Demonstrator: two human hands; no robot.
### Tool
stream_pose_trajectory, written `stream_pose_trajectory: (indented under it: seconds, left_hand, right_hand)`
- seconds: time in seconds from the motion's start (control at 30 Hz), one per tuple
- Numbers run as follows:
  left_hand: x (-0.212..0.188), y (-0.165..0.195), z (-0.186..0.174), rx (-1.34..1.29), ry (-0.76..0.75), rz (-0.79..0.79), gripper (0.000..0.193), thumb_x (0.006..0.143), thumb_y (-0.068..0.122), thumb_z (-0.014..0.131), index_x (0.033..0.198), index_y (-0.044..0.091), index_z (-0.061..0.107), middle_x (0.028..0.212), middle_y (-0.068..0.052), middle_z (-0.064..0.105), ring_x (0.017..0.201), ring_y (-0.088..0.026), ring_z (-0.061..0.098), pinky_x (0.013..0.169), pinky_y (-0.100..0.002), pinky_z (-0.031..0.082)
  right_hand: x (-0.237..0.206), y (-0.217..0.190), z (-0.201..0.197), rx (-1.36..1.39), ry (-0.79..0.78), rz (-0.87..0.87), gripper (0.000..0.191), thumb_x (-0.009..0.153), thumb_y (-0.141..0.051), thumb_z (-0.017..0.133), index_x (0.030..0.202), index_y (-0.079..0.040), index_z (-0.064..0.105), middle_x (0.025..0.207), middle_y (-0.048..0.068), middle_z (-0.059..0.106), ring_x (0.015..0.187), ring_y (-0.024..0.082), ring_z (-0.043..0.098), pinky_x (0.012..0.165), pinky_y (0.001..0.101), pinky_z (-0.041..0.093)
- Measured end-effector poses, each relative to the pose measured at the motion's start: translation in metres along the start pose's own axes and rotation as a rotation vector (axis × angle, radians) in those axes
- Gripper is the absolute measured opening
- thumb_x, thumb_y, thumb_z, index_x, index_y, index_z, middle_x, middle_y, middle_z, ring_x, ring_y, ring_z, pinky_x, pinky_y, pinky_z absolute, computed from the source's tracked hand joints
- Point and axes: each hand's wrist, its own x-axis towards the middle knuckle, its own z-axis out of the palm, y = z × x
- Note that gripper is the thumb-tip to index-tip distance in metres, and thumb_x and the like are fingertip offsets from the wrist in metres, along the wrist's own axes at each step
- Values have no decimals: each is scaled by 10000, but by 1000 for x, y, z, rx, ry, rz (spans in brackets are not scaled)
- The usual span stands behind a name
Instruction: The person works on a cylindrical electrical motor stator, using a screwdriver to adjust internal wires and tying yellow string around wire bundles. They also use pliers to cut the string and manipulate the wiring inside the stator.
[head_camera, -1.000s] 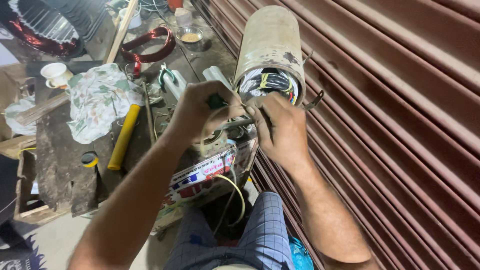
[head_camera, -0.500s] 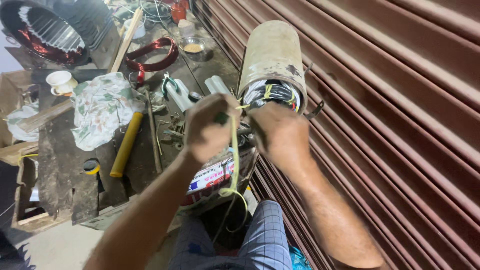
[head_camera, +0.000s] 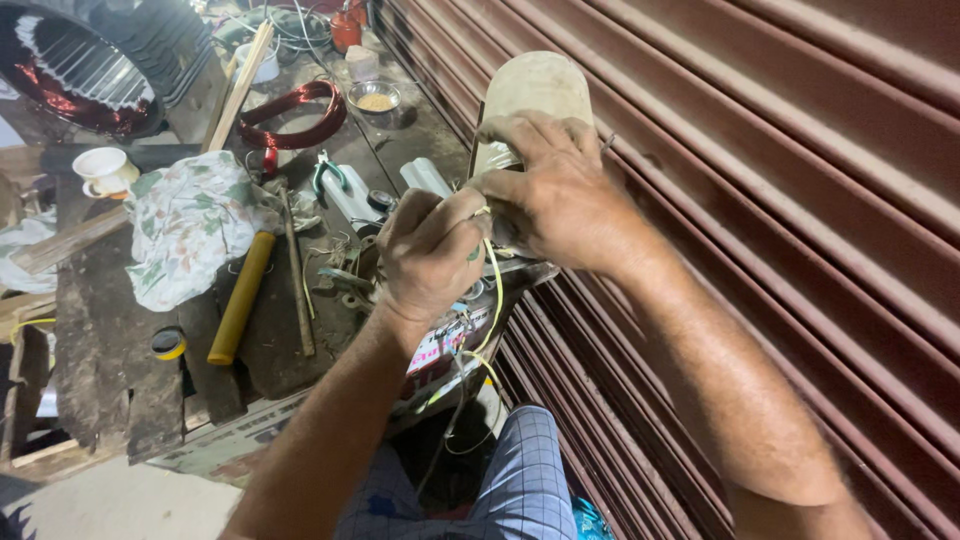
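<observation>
hands 2 (head_camera: 430, 255); motor 1 (head_camera: 530, 90); cup 1 (head_camera: 100, 172); copper coil 1 (head_camera: 292, 113); yellow handle 1 (head_camera: 241, 297)

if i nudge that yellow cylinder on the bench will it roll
The yellow cylinder looks round and smooth, so it would probably roll sideways. It lies free on the wooden bench, apparently unblocked. It looks rigid, unlikely to flop.

R hand (head_camera: 560, 200) now covers motor (head_camera: 535, 90) end; L hand (head_camera: 430, 250) seemingly closer.
</observation>
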Motion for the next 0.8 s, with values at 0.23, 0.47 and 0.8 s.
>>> stream_pose_trajectory:
  seconds: [0.23,0.47,0.8]
  left_hand:
    - [-3,-3,1,-46,-2,-32,216,822,28,824,847,116,628,1047,24,695,791,-163,595,671,-304,514]
    - [-15,-6,-18,-237,-139,-94,207,788,8,835,949,103,745,991,3,694,795,-159,618,698,-300,538]
    - [-47,-41,23,-249,-41,-167,159,878,41,859,914,126,730,921,0,724,793,-137,677,711,-306,574]
  right_hand:
    - [-7,6,-3,63,39,-8,241,754,-111,843,986,-99,778,1440,141,577,1392,321,472,1137,559,327]
    - [-43,-25,3,-104,249,-27,194,793,-155,843,927,-74,728,1426,139,540,1411,374,414,1133,618,286]
    - [-66,-23,36,-406,472,92,205,848,-212,802,850,-62,663,1279,119,519,1262,318,430,1051,556,291]
